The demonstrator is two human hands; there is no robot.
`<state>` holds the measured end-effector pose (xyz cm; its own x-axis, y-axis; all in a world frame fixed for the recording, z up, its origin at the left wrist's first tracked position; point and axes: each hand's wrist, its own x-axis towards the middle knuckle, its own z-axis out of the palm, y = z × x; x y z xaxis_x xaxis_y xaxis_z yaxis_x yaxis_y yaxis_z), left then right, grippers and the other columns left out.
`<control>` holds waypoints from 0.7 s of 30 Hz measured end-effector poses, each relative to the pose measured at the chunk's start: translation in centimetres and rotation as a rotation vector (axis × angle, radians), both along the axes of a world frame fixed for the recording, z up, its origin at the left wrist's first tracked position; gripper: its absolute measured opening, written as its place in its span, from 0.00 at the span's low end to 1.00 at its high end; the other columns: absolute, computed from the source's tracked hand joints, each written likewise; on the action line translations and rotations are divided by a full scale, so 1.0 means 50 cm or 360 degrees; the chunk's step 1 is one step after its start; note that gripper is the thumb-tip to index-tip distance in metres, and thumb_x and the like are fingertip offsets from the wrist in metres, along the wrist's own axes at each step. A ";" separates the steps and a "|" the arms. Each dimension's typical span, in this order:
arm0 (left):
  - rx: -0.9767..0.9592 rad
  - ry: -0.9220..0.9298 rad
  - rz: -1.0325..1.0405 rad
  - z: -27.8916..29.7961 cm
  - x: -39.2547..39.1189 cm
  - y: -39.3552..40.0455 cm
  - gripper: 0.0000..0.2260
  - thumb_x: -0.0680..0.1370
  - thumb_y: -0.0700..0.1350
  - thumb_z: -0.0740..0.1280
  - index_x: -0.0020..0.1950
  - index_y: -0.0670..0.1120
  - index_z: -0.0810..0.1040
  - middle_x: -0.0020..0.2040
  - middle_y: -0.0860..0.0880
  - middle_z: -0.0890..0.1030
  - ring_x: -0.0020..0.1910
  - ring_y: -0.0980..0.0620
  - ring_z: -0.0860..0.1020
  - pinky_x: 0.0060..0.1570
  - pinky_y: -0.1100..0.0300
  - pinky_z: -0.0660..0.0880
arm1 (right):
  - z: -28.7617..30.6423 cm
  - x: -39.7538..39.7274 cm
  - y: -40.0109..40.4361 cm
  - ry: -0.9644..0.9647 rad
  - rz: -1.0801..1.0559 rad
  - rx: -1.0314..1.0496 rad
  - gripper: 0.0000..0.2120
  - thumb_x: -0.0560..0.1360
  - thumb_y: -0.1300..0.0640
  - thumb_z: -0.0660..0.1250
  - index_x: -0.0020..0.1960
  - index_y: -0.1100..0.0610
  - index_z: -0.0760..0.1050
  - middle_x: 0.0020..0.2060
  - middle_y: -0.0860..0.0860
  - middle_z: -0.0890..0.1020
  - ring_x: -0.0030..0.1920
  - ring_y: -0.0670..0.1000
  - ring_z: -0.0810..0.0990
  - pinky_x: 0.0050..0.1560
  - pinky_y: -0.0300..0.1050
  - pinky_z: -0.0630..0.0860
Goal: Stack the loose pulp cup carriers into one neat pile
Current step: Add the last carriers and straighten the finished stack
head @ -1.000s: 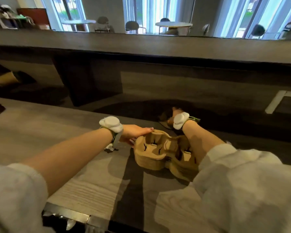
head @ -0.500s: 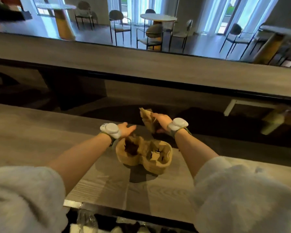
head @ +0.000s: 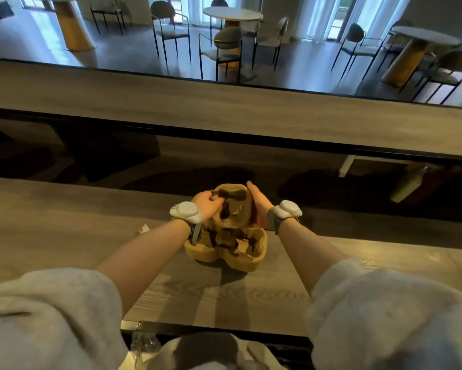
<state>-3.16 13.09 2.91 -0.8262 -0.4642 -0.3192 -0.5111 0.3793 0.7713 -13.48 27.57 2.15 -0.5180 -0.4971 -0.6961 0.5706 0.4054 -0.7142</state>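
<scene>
Sleeves of pale fleece are pushed up both my forearms, and going from the left, my left hand comes first, a white wrist tracker strapped just behind it. That hand is clamped on the left edge of the upper carrier, thumb hooked over the rim and fingers curled onto its inner wall. A small scrap of white paper lies on the wooden counter beside that forearm. Between my hands the upper carrier is tilted, its far end raised and its near end dipping into the pile of carriers, which sits on the counter close to its far edge; the two touch where they overlap, though I cannot tell how deep the upper one is seated. The cup wells of both are dark with shadow. On the other side my right hand presses flat and open-palmed against the right edge of the upper carrier, fingers stretched along its wall, so the piece is pinched between both hands. A second tracker rides on that wrist. Beyond the counter runs a higher wooden ledge.
</scene>
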 end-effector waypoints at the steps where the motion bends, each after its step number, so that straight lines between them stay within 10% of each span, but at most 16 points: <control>1: 0.0018 -0.0042 -0.0027 -0.001 -0.003 -0.002 0.16 0.80 0.51 0.61 0.62 0.43 0.75 0.49 0.48 0.78 0.54 0.46 0.78 0.50 0.57 0.72 | 0.013 0.013 0.004 0.0069 0.0013 0.0048 0.44 0.58 0.24 0.66 0.65 0.52 0.75 0.60 0.55 0.80 0.62 0.60 0.76 0.67 0.61 0.70; 8: 0.0225 -0.0203 -0.0250 -0.005 -0.018 -0.006 0.21 0.78 0.59 0.61 0.52 0.42 0.81 0.46 0.44 0.82 0.47 0.46 0.81 0.55 0.52 0.76 | -0.004 0.006 0.059 0.0696 0.0207 0.0589 0.27 0.76 0.40 0.60 0.67 0.58 0.71 0.55 0.55 0.81 0.49 0.56 0.81 0.51 0.51 0.80; 13: -0.0512 -0.0254 -0.0345 -0.028 0.010 -0.062 0.23 0.78 0.61 0.60 0.64 0.47 0.76 0.60 0.44 0.78 0.59 0.44 0.76 0.59 0.49 0.75 | 0.016 0.049 0.092 0.0846 0.0375 0.0810 0.20 0.82 0.50 0.55 0.67 0.61 0.71 0.47 0.55 0.78 0.36 0.51 0.77 0.27 0.37 0.75; 17: -0.0562 -0.0393 -0.0277 -0.064 0.036 -0.076 0.26 0.79 0.60 0.58 0.72 0.46 0.66 0.70 0.40 0.68 0.68 0.38 0.68 0.65 0.45 0.69 | -0.005 0.065 0.103 0.1013 0.0470 0.0932 0.18 0.81 0.55 0.58 0.68 0.61 0.72 0.65 0.59 0.75 0.66 0.60 0.73 0.68 0.52 0.69; 21: -0.0374 -0.0618 -0.0172 -0.114 0.062 -0.077 0.29 0.80 0.59 0.55 0.77 0.47 0.57 0.74 0.38 0.61 0.70 0.35 0.65 0.69 0.43 0.64 | -0.030 0.073 0.105 0.1166 0.0168 0.0854 0.16 0.80 0.57 0.59 0.66 0.56 0.74 0.64 0.56 0.76 0.65 0.58 0.74 0.67 0.55 0.71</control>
<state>-0.06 9.22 -2.77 -0.7140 -0.4790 -0.5106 -0.6929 0.5879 0.4175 -9.81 32.82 0.63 -0.8915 -0.2716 -0.3624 -0.0100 0.8119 -0.5837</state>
